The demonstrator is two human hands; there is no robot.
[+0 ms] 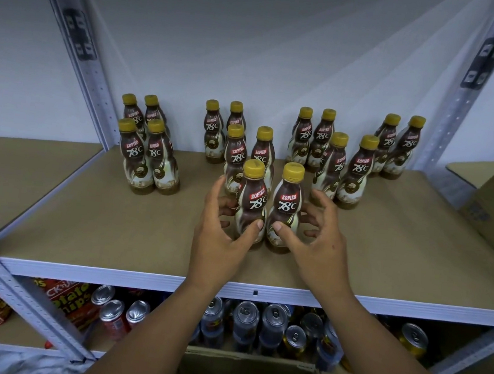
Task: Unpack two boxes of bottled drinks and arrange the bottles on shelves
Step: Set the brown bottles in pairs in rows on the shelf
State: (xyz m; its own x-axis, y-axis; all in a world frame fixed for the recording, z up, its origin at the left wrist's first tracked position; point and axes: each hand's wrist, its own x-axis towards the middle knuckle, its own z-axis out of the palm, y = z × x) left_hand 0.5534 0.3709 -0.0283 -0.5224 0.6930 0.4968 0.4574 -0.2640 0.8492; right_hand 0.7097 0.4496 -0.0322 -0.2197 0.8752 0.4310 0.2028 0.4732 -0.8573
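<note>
– Where are they?
– On the shelf (84,215), near the middle. Your left hand (220,226) curls round the left bottle (251,205), your right hand (317,243) round the right bottle (286,206).
– Hard to hold?
– Probably heavy and slippery. Hold the thin waist.

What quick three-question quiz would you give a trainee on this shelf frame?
1. True or false: the left hand and right hand each touch a bottle lying on its side.
2. What stands on the lower shelf under the hands? A) cans B) jars C) books
3. How many bottles stand on the upper shelf?
Key: 1 false, the left front bottle and right front bottle stand upright; 2 A; 3 sixteen.
</note>
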